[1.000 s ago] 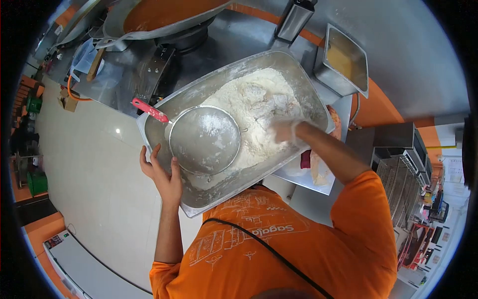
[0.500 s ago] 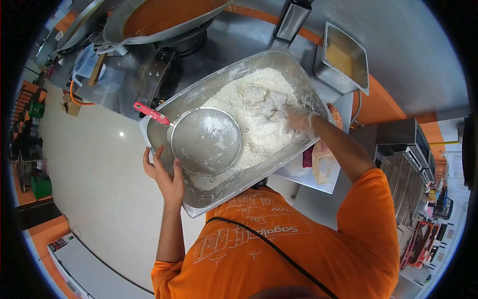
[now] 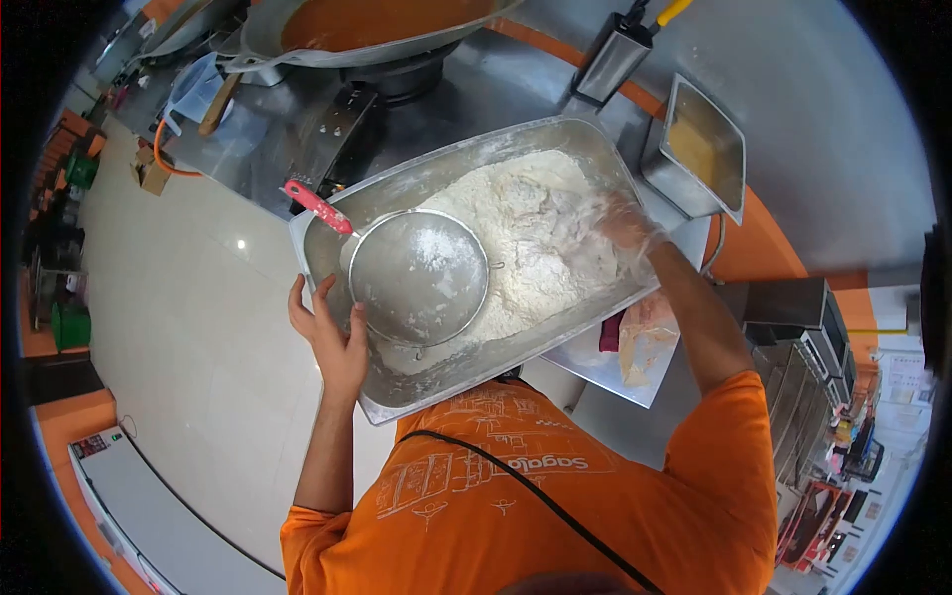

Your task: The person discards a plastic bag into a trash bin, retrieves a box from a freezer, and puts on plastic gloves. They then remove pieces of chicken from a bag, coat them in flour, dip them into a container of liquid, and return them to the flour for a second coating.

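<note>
Some lumps [image 3: 532, 198] look coated, loose white powder [image 3: 531, 288] left around them; left hand [image 3: 335, 345] at the grey metal tray [image 3: 397, 389], fingers wide; right hand [image 3: 627, 224] blurred, fingers' hold unclear.

Bright, fairly even light fills the head view, with no source visible. A small, hard highlight glares on the pale floor [image 3: 198, 297], and softer sheen spreads over the steel counter [image 3: 451, 109] and the metal wall [image 3: 843, 129]. The flour [image 3: 535, 288] looks very pale. Motion blur smears the right hand [image 3: 627, 226], while the sieve [image 3: 419, 278] stays reasonably crisp. Wide-angle distortion bends outer lines; black, blue-fringed corners frame the scene, where small details turn soft.
</note>
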{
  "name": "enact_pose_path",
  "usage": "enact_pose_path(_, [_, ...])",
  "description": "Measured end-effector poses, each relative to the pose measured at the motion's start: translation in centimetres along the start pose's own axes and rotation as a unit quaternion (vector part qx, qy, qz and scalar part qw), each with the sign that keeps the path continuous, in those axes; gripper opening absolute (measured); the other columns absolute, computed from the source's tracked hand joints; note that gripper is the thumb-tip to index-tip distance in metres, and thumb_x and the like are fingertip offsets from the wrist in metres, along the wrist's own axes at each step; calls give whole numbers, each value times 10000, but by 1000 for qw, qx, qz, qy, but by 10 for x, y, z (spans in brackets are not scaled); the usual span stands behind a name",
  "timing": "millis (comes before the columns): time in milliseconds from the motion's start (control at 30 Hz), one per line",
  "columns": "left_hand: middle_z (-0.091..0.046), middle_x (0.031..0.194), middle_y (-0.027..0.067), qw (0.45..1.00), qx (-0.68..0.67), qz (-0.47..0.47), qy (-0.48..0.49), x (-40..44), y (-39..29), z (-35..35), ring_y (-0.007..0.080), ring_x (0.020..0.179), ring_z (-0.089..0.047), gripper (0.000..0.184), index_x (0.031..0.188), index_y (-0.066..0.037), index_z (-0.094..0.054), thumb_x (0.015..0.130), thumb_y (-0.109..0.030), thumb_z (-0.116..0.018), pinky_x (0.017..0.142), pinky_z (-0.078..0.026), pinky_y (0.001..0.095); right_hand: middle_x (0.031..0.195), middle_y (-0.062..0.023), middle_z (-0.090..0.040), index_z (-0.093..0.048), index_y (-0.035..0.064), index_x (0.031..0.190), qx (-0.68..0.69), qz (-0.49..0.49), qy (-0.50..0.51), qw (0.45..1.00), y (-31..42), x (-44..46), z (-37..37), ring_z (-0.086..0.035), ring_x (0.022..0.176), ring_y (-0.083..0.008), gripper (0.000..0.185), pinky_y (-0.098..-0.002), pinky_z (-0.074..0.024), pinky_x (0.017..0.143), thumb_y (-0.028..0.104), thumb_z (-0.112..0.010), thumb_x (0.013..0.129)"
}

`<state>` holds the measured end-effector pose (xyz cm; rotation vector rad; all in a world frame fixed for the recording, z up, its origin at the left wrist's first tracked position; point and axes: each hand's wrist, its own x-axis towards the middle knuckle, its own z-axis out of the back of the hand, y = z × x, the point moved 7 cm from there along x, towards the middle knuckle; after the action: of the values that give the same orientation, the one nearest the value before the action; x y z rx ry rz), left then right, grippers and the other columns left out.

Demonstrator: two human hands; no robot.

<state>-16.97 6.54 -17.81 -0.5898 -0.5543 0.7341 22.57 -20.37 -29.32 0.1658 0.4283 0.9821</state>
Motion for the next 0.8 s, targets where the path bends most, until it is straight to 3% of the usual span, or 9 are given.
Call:
enact_pose_path(100, [-205, 1426, 219, 1000, -1, 6, 10, 1, -1, -1, 380, 1314, -192, 432, 1241, -73, -469, 834, -140, -594, 1062, -206, 477, 1222, -243, -513, -506, -15, 1197, -124, -122, 14, 985, 13, -12, 22, -520, 1111, -363, 485, -410, -421, 938, 217, -592, 779])
enact_pose_path(200, [-208, 1422, 221, 1000, 13, 5, 14, 1, 2, -2, 385, 1314, -190, 440, 1242, -72, -467, 826, -131, -597, 1063, -205, 478, 1228, -230, -513, -471, 2, 1236, -20, -155, -24, 987, 35, -12, 44, -504, 1128, -376, 476, -403, -398, 968, 182, -558, 804])
enact_pose_path(267, [-217, 1409, 225, 1000, 6, 5, 10, 2, 1, -1, 394, 1307, -192, 445, 1237, -67, -468, 815, -126, -600, 1059, -205, 487, 1146, -231, -559, -550, 57, 1161, 74, -176, -171, 966, 31, -6, 63, -555, 1041, -393, 395, -416, -432, 912, 131, -542, 774])
enact_pose_path(367, [-226, 1394, 231, 1000, -2, 1, 10, 3, 0, 0, 404, 1297, -196, 451, 1232, -61, -469, 805, -125, -601, 1054, -206, 496, 1112, -236, -577, -555, 57, 1155, 34, -51, -255, 965, 38, 11, 72, -570, 1043, -357, 390, -414, -432, 920, 142, -559, 775])
enact_pose_path(400, [-226, 1392, 233, 1000, -5, 1, 11, 3, 0, 0, 405, 1296, -198, 452, 1233, -60, -469, 806, -128, -599, 1054, -205, 497, 1112, -236, -577, -555, 57, 1155, 35, -50, -255, 965, 47, 13, 77, -570, 1043, -357, 390, -414, -432, 920, 142, -559, 775])
enact_pose_path(467, [-225, 1392, 234, 1000, -5, 4, 9, 2, 1, 0, 405, 1298, -195, 451, 1232, -58, -470, 805, -127, -599, 1054, -204, 498, 1209, -193, -533, -514, 61, 1232, -170, -72, -75, 980, 81, 25, 66, -534, 1099, -316, 484, -375, -426, 940, 225, -601, 785])
enact_pose_path(600, [-219, 1394, 238, 1000, -5, 6, 7, 2, 3, -1, 407, 1304, -187, 452, 1231, -56, -469, 805, -127, -600, 1055, -204, 500, 1143, -149, -582, -571, 64, 1169, -213, -6, -67, 975, 135, 53, 47, -560, 1058, -261, 442, -345, -452, 891, 267, -607, 777])
enact_pose_path(700, [-213, 1397, 240, 1000, -4, 5, 9, 3, 3, 0, 412, 1308, -182, 454, 1233, -57, -466, 807, -131, -604, 1054, -208, 502, 1073, -148, -626, -618, 72, 1089, -283, 51, -163, 944, 149, 80, 18, -592, 1021, -263, 300, -379, -452, 883, 226, -536, 844])
enact_pose_path(800, [-216, 1416, 228, 1000, 1, 5, 7, 2, 4, 0, 396, 1319, -187, 441, 1239, -74, -468, 824, -121, -608, 1064, -212, 486, 1017, -131, -635, -607, 67, 1056, -435, 62, -61, 896, 87, 138, -92, -585, 1020, -261, 287, -394, -442, 894, 256, -527, 856])
